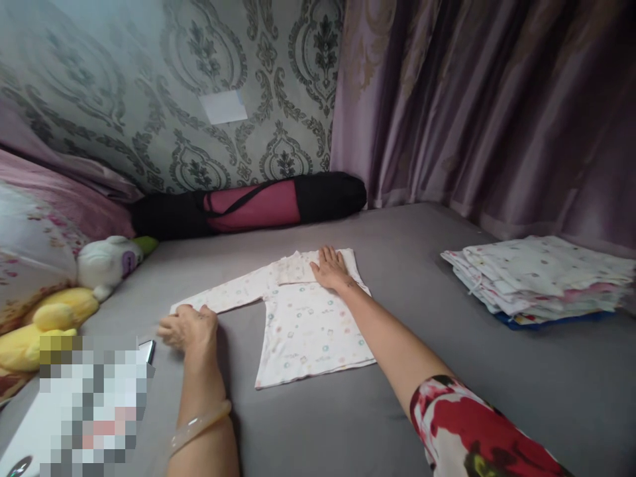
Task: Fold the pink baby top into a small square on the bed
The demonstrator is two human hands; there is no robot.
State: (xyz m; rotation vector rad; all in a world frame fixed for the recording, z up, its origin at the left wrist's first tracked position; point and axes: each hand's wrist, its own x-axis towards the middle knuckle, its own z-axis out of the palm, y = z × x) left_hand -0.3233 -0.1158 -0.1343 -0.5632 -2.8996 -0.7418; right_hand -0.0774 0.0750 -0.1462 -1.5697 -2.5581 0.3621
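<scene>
A small white baby shirt (313, 331) with a pastel print lies spread on the grey bed sheet. One sleeve reaches out to the left; the other is folded across the chest near the collar. My left hand (191, 328), a pale bangle on its wrist, is closed at the cuff of the outstretched sleeve, its fingertips partly hidden. My right hand (330, 268) lies flat on the folded part by the shoulder, fingers stretched out, pressing the cloth without gripping it.
On the right sits a stack of folded baby clothes (541, 278). A black and maroon long bag (253, 205) lies along the wall. At left are a white plush toy (106, 262), a yellow plush toy (54, 324) and a partly blurred white object (34, 424).
</scene>
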